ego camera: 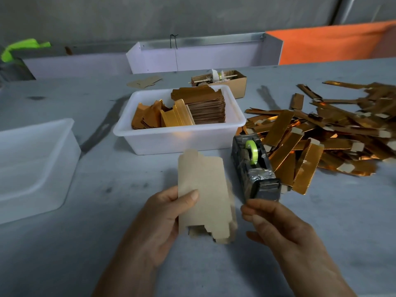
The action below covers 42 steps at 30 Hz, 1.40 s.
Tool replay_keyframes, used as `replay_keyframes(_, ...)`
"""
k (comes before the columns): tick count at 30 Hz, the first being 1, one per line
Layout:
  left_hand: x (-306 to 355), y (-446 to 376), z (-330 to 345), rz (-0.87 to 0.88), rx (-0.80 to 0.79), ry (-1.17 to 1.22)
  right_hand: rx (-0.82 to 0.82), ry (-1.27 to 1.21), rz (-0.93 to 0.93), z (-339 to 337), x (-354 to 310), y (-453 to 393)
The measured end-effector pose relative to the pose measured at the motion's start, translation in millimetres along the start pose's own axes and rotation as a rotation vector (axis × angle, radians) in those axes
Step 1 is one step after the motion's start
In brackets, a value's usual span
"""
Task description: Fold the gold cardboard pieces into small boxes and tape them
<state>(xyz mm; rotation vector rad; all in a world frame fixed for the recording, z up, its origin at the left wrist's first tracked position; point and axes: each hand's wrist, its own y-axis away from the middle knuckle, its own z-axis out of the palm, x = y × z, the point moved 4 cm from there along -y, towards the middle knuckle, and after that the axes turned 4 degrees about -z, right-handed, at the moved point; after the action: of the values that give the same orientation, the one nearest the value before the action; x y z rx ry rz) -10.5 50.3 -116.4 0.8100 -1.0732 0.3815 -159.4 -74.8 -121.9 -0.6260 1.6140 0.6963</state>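
Kraft-brown on its visible face, the flat cardboard blank (202,189) stands upright above the table (107,211), notched tabs at top and bottom; your left hand (158,224) grips its left edge, thumb pressed on the face; your right hand (276,224) hovers just beside it, fingers loosely curled, holding nothing; the tape dispenser (255,168) stands near, before the white bin (180,133) of gold pieces (203,106); folded gold strips (321,136) lie piled to the right.

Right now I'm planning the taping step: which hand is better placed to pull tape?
Right. The right hand is free beside the tape dispenser; the left hand grips the cardboard piece.
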Motion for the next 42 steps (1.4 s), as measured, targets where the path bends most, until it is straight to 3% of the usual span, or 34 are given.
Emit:
replay_keyframes(4,-4,11,15,-0.014,-0.163,0.054,-0.084,-0.179,0.084,11,0,-4)
replay_keyframes(7,-4,19,23,0.039,-0.19,-0.012,-0.106,-0.259,0.092,16,-1,-6)
replay_keyframes(12,-5,19,26,0.181,0.05,-0.17,-0.117,-0.301,0.041,16,-5,-6)
replay_keyframes(16,-5,18,28,0.172,0.1,-0.187,-0.127,-0.305,-0.01,15,-9,-5)
replay_keyframes(21,-9,17,30,0.163,0.147,-0.204,-0.103,-0.185,-0.054,12,-8,-6)
replay_keyframes(27,-12,19,35,0.272,0.289,-0.328,0.113,0.271,-0.242,9,-9,2)
replay_keyframes(31,-13,20,37,0.374,0.363,-0.433,0.14,0.264,-0.334,17,-21,8)
replay_keyframes(35,-15,23,45,0.364,0.252,-0.354,0.056,0.115,-0.37,28,-30,14)
replay_keyframes(39,-18,22,46,0.171,0.025,-0.189,0.05,0.178,-0.369,26,-29,13)
replay_keyframes(42,-17,25,45,0.191,-0.086,-0.254,-0.001,0.181,-0.352,25,-25,12)
